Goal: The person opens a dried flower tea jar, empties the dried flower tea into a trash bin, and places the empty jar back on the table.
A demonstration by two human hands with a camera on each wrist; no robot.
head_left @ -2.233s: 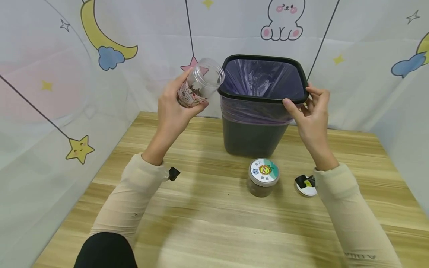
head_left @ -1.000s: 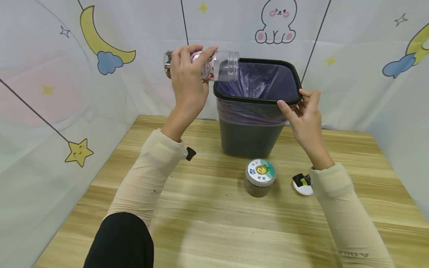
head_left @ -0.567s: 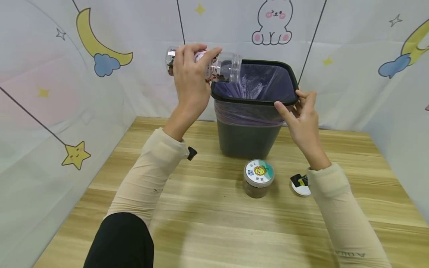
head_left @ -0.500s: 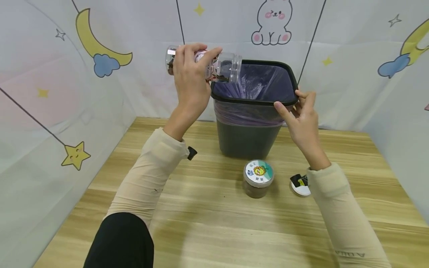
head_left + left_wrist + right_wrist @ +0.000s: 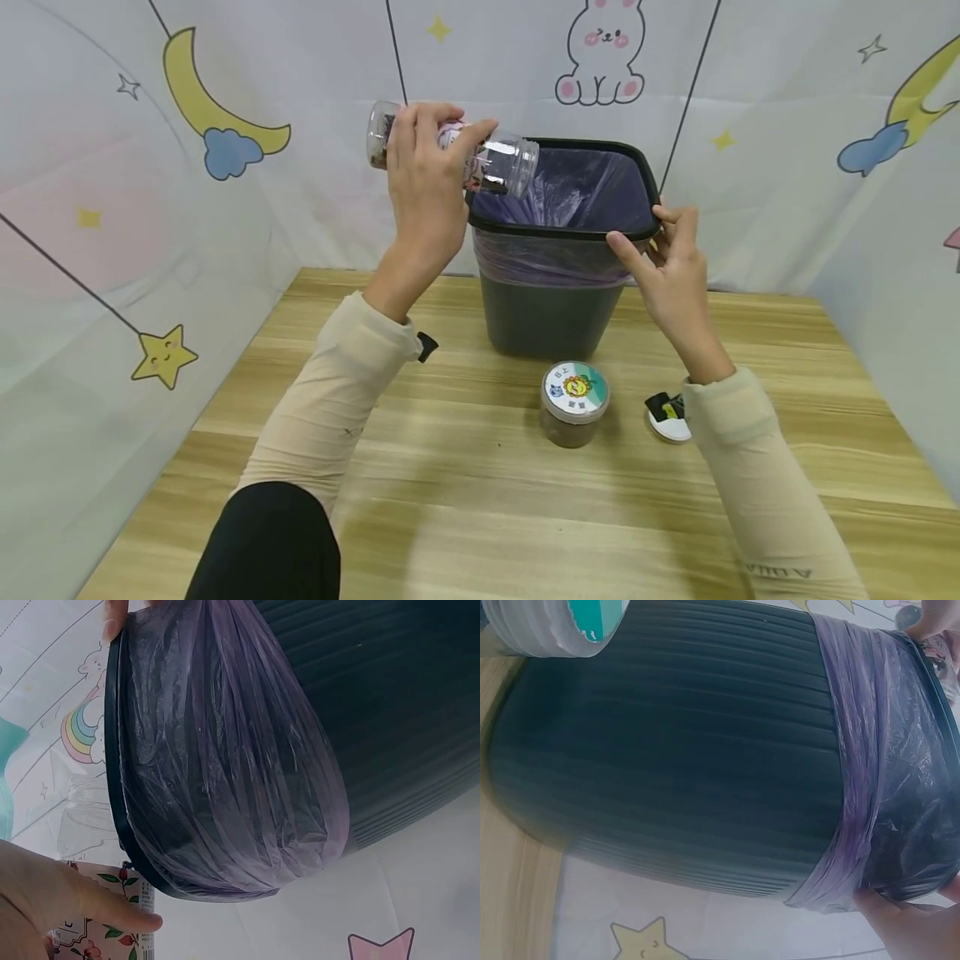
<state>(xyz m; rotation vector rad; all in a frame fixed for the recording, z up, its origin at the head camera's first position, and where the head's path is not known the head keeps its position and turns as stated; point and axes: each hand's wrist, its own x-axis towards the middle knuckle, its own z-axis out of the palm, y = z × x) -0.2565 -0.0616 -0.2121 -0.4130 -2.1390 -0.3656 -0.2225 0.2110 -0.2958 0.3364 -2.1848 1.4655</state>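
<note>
My left hand [image 5: 429,183] grips a clear plastic jar [image 5: 517,167] with a pink floral label, tipped on its side. Its open mouth points right and slightly down, over the left rim of a dark trash can [image 5: 551,321]. Dark dried bits lie inside the jar, some near the base and some toward the mouth. A purple bag [image 5: 547,258] lines the can and folds over its outside. My right hand [image 5: 671,267] pinches the can's black rim at the front right corner. In the left wrist view the jar's floral label [image 5: 124,889] shows beside the can.
A lidded tub [image 5: 573,408] with a sunflower sticker stands in front of the can. To its right a white lid [image 5: 670,429] lies on the wooden table [image 5: 465,500], partly behind the right wrist's black strap. A printed cloth [image 5: 337,50] hangs behind.
The left hand has turned the jar from upright-leaning to sideways and brought its mouth over the can. Lately it tips slightly further down, and dark bits have slid toward the mouth. The right hand keeps its hold.
</note>
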